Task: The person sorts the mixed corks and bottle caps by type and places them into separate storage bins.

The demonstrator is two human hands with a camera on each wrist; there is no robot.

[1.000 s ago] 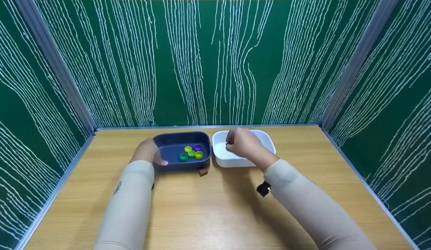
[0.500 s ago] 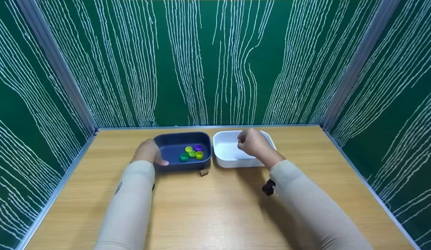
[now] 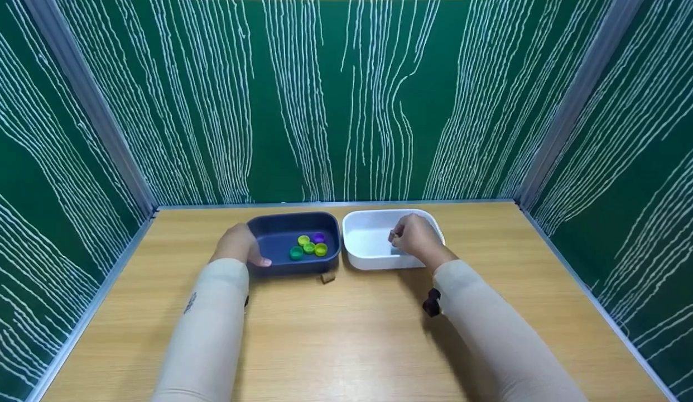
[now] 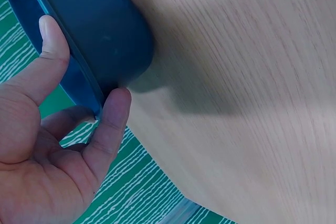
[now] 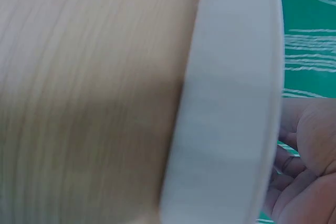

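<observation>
My left hand [image 3: 235,244] grips the left end of a dark blue tray [image 3: 257,219], its thumb over the rim and its fingers around the outside. In the left wrist view the thumb lies along the tray rim and a fingertip touches the corner. Several small round cups or caps, yellow [image 3: 320,249], green [image 3: 296,253] and purple [image 3: 318,237], lie in the blue tray. My right hand [image 3: 416,237] is over the white tray [image 3: 374,262], fingers bent together at a small brown piece [image 3: 391,236]. The right wrist view hides those fingertips behind the white wall.
A small brown block [image 3: 327,277] lies on the wooden table [image 3: 335,335], just in front of the blue tray. The two trays stand side by side near the back edge. Green panels with white wavy lines [image 3: 341,100] enclose the back and sides.
My right hand has moved right across the white tray and now sits slightly lower, the brown piece showing at its fingertips. The left hand and the blue tray stay in place.
</observation>
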